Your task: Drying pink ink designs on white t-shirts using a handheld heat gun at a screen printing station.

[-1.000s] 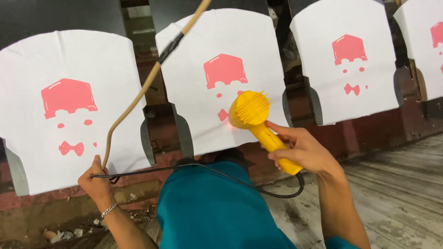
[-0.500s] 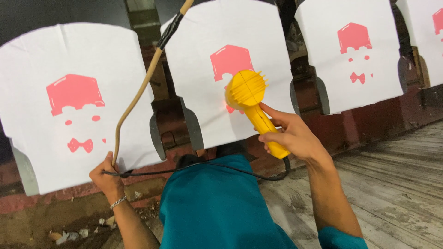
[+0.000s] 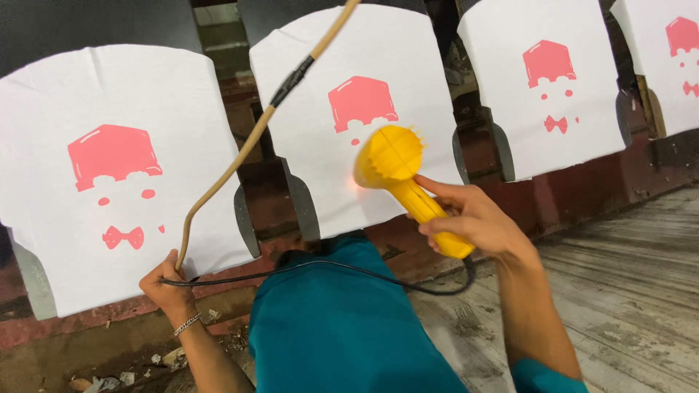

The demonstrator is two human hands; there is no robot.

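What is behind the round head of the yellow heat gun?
Behind the yellow heat gun hangs a white cloth panel with a pink print. An orange glow shows beside the head. The print's lower part is covered.

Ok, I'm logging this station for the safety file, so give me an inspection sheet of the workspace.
Surface: worn plank floor.
Job's things: yellow heat gun aimed at the middle white shirt with a pink print; more printed shirts alongside.
Clutter: debris by the wall base.
Grippers: right hand grips the gun; left hand holds the cables.
Cables: tan cord and black cord.
Surroundings: brick wall.
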